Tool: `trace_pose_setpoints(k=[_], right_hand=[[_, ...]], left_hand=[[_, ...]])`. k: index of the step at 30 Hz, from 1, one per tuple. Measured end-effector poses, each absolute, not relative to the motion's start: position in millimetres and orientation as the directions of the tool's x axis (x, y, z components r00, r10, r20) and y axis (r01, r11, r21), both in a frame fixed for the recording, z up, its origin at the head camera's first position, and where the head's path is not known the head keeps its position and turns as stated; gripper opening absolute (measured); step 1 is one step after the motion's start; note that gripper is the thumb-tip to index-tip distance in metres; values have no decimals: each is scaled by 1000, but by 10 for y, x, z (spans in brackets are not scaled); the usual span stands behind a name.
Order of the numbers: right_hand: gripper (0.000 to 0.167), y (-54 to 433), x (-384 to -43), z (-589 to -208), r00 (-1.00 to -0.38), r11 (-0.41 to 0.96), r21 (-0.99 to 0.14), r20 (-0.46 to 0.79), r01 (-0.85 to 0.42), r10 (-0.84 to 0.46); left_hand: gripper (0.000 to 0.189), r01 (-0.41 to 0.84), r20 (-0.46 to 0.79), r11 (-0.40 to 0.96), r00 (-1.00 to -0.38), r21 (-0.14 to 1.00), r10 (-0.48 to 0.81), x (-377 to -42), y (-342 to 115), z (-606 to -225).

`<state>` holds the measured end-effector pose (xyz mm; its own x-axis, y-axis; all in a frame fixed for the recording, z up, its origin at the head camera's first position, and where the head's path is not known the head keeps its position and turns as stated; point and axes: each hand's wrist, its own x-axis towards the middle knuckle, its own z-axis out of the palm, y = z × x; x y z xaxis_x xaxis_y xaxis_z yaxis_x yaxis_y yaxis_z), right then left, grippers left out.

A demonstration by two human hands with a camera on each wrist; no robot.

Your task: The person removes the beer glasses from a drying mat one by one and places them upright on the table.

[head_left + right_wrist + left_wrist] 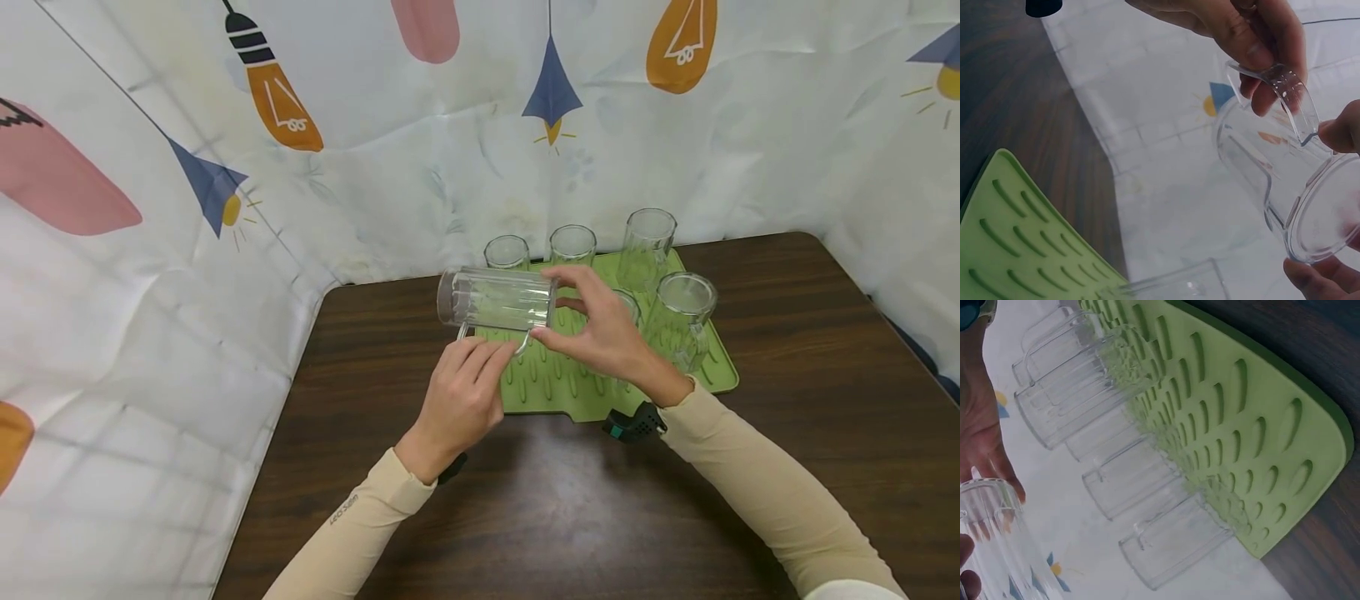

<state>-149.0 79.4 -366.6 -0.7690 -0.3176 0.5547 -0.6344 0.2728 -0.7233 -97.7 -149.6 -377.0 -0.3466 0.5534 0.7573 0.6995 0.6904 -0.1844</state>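
A clear glass mug [495,298] is held on its side in the air over the green mat's left part. My left hand [467,387] grips its handle from below, with curled fingers around the handle in the right wrist view. At the mug's right end, my right hand [600,329] holds it between thumb and fingers. The handle [1288,94] points down toward me in the head view. Under and behind the hands lies a green ridged drying mat [540,400]. Several more glass mugs [681,317] stand on it, one partly hidden by my right hand.
The mat lies on a dark wooden table [555,500]. Two mugs at the back left [573,242] stand close to the white printed curtain [420,200], which rises behind and on the left. Another mug [648,246] stands at the back right.
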Motion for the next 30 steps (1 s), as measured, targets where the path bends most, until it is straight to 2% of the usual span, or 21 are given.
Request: trace_pose_setpoints(k=[5,10,14,17,21,25,30], right_hand=[[71,802,-1497,-3654,-766,269,-720,566,-640,-305],[72,822,-1510,-3653,-749,272,-698,599,-662,-283],[72,837,-1510,-3638,-758,273,-708,592,-652,-274],[72,845,-1512,-3622,-766,279,-714,584,-642,-268],[72,856,-1527,-3617,-782,290,-727,564,-622,-265],[72,865,-1547,-3618,-798,293,-743,540,-602,-269],[71,875,-1569,-3623,-805,293,-752,529,-591,-268]], left_hand=[[31,715,787,685,-337,-143,516,-985,-1495,-3741],[21,727,855,683,-303,-79,421,-1009,-1519,-3685],[21,727,887,686,-322,8,332,-1036,-1575,-3682],[23,728,887,673,-390,132,247,-1049,-1613,-3709],[26,698,840,604,-536,385,83,-1036,-1626,-3781],[24,632,733,469,-679,617,-50,-1004,-1598,-3866],[21,501,536,264,-841,824,-74,-977,-1552,-3973]])
